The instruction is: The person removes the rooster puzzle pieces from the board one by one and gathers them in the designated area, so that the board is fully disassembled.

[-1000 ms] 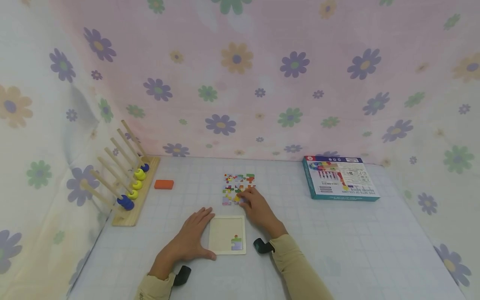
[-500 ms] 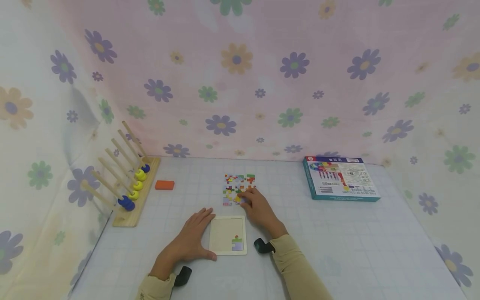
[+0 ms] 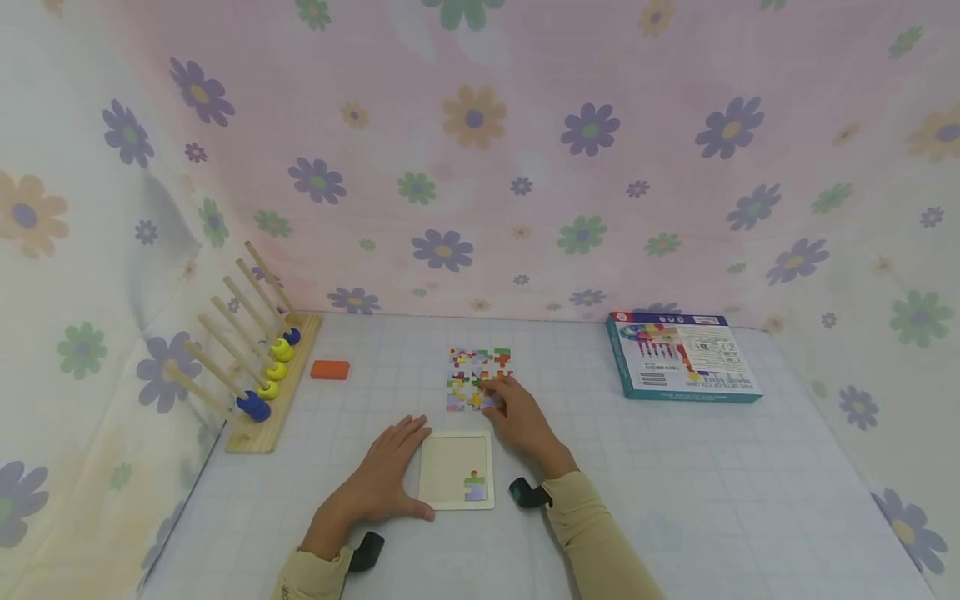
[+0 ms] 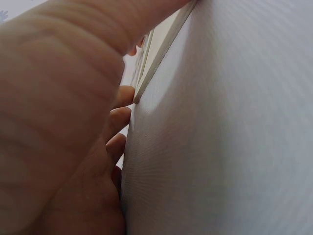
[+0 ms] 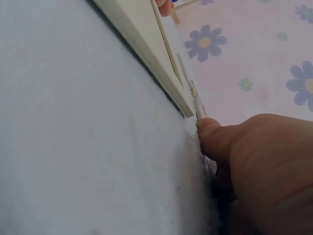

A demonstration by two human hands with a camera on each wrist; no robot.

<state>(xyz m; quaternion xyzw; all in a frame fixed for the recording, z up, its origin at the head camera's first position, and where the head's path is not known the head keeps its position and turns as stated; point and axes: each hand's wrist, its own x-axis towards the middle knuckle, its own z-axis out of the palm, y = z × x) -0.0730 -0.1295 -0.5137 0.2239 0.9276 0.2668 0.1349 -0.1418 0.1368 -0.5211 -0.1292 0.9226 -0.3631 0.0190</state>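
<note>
In the head view, a square wooden puzzle tray [image 3: 450,467] lies on the table with one jigsaw piece [image 3: 475,487] in its lower right corner. My left hand [image 3: 382,473] rests at its left side, fingers spread along the upper left and thumb at the lower left corner. Beyond the tray lie several colourful puzzle pieces [image 3: 458,382] set close together. My right hand [image 3: 521,423] reaches to their lower right, its thumb and index finger around a piece there, mostly hidden. The right wrist view shows the thumb [image 5: 215,139] against the pieces' edge, just past the tray's corner.
On the left stands a wooden peg rack [image 3: 291,379] with blue and yellow beads. An orange block [image 3: 330,369] lies beside it. A flat toy box [image 3: 682,357] sits at the back right. Flowered cloth [image 3: 517,217] hangs behind the table and along both sides.
Both hands stay nearly where they were. The right fingertips shift very slightly at the lower right puzzle piece; the tray and the other pieces look unmoved.
</note>
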